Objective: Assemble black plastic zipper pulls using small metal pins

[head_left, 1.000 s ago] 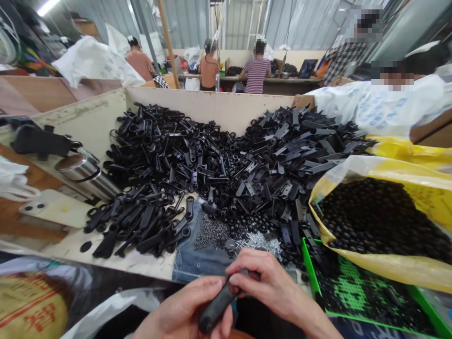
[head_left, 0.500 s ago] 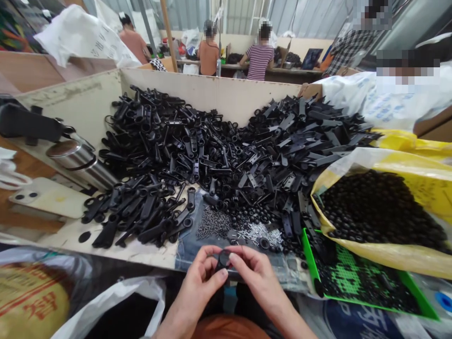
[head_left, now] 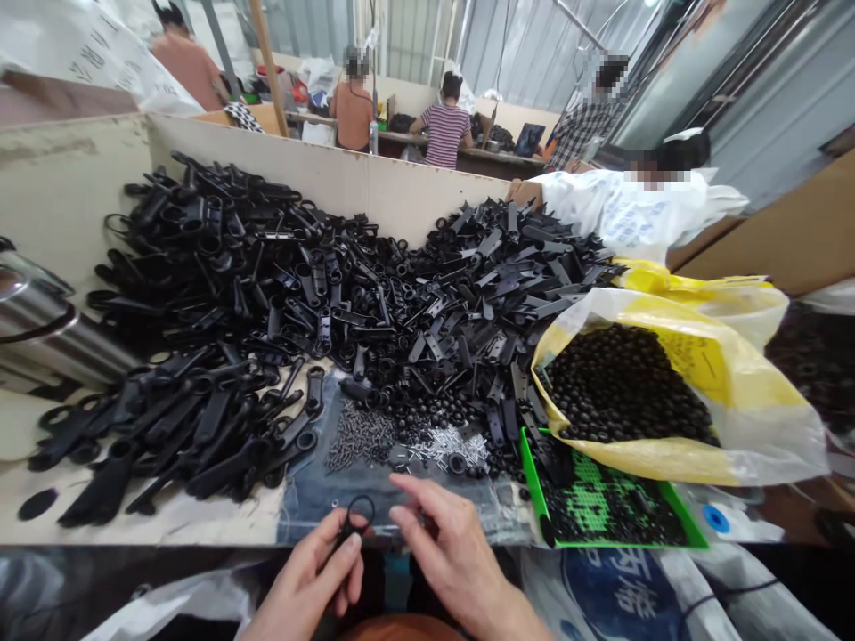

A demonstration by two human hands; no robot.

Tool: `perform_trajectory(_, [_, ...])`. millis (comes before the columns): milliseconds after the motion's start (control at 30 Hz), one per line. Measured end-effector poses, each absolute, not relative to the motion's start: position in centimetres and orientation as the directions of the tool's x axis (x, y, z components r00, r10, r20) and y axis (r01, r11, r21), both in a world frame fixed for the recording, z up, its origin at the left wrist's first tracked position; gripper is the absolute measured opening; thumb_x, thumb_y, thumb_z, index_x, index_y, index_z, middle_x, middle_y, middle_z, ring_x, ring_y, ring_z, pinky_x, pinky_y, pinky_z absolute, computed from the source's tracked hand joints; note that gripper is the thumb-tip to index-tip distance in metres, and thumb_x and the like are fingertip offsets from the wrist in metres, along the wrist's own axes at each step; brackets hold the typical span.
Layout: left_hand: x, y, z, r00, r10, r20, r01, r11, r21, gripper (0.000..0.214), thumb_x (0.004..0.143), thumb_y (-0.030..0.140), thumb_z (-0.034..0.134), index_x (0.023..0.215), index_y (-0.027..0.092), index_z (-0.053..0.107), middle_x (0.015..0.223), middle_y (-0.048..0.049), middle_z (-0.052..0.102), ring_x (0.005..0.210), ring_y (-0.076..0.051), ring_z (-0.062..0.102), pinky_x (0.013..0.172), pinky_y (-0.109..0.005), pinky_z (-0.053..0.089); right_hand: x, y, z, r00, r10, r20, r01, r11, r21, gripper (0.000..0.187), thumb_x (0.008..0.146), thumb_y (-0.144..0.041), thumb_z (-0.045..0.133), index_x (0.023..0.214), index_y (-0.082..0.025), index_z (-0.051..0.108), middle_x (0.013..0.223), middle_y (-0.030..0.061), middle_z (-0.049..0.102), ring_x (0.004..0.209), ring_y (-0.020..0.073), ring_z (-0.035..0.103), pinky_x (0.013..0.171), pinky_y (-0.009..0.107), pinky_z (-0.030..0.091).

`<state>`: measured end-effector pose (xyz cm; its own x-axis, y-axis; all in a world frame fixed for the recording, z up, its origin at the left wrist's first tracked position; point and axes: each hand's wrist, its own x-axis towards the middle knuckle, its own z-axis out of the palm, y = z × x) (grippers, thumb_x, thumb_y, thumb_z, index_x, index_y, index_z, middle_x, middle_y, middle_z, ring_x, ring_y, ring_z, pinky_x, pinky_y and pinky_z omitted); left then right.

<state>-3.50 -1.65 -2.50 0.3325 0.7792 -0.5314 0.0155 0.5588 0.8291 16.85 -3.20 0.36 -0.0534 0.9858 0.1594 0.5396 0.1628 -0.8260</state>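
My left hand (head_left: 317,570) is closed on a black ring-ended plastic part (head_left: 361,511), pinched between thumb and fingers. The round loop stands up above the fingertips; the rest of the part is hidden by the hand. Just to the right, my right hand (head_left: 454,552) is apart from it, thumb and index finger spread with no object visible between them. Both are over the front edge of a dark cloth mat (head_left: 311,499). Beyond them on the mat lie a heap of small dark screws (head_left: 361,436) and a heap of silver pins (head_left: 454,445).
Large piles of black plastic parts (head_left: 280,267) fill the bench, with more handles (head_left: 214,418) at left. A yellow-white sack of black beads (head_left: 628,383) leans at right, above a green tray (head_left: 695,534). A steel flask (head_left: 67,329) lies left. Several people sit beyond the panel (head_left: 401,196).
My hands have separated. The left hand keeps the ring-ended part and has moved left; the right hand has let go of it and spread its fingers. The camera view has turned rightward.
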Motion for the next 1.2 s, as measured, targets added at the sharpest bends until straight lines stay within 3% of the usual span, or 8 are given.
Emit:
perform_trajectory(133, [-3.5,-0.9,-1.0,0.337,0.754,-0.564,-0.125,0.630,0.767,0.061,0.077,0.066,0.076,0.114,0.018,0.064,0.067,0.0005,0.068,0.059,-0.014,0.055,0.060,-0.026,0.040,20.6,-2.7,0.7,0.034,0.961,0.275,0.719,0.168,-0.675,0.025,0.104,-0.028,0.049,0.119,-0.022,0.068,0.096,0.0052,0.071,0.080,0.0179,0.071,0.071,0.026,0.056])
perform_trajectory(267, [-3.1,-0.9,0.1,0.361,0.700,-0.616,-0.250,0.709,0.659,0.061,0.087,0.063,0.066,0.126,0.016,0.063,0.084,-0.0061,0.074,0.073,-0.018,0.062,0.070,-0.029,0.044,23.7,-2.7,0.1,0.069,0.959,0.274,0.877,0.073,-0.475,0.028,0.104,-0.039,0.047,0.119,-0.025,0.067,0.110,0.0061,0.068,0.082,0.0190,0.073,0.070,0.028,0.059])
perform_trajectory(533, [-3.1,-0.3,-0.9,0.480,0.620,-0.621,-0.298,0.781,0.549,0.052,0.102,0.053,0.044,0.129,0.013,0.061,0.096,-0.0111,0.076,0.081,-0.020,0.068,0.075,-0.030,0.045,24.0,-2.5,-1.4,-0.023,0.965,0.261,0.963,0.092,-0.255,0.041,0.108,-0.045,0.033,0.123,-0.022,0.063,0.109,0.0071,0.068,0.075,0.0194,0.076,0.062,0.029,0.061])
perform_trajectory(800, [-3.0,0.1,-1.2,0.449,0.609,-0.654,-0.284,0.791,0.541,0.046,0.104,0.044,0.041,0.131,0.011,0.059,0.098,-0.0125,0.078,0.087,-0.022,0.072,0.078,-0.030,0.046,24.3,-2.4,-1.8,-0.042,0.970,0.240,0.966,0.101,-0.237,0.039,0.109,-0.044,0.032,0.119,-0.024,0.063,0.109,0.0058,0.069,0.080,0.0196,0.076,0.065,0.030,0.061])
perform_trajectory(967, [-2.8,0.2,-1.2,0.431,0.611,-0.664,-0.287,0.790,0.542,0.046,0.103,0.044,0.043,0.130,0.009,0.059,0.093,-0.0122,0.079,0.084,-0.022,0.074,0.075,-0.029,0.046,23.7,-2.5,-0.8,-0.039,0.971,0.238,0.945,0.113,-0.307,0.034,0.108,-0.043,0.035,0.118,-0.025,0.062,0.108,0.0053,0.070,0.081,0.0196,0.076,0.066,0.030,0.060])
perform_trajectory(1200, [-2.9,0.0,-1.8,0.411,0.644,-0.646,-0.283,0.763,0.581,0.050,0.089,0.048,0.069,0.125,0.013,0.065,0.093,-0.0127,0.080,0.084,-0.026,0.076,0.074,-0.031,0.047,19.3,-3.2,-0.5,-0.208,0.967,0.147,0.826,0.254,-0.504,0.026,0.107,-0.033,0.040,0.121,-0.026,0.061,0.108,0.0057,0.069,0.089,0.0188,0.074,0.074,0.028,0.060])
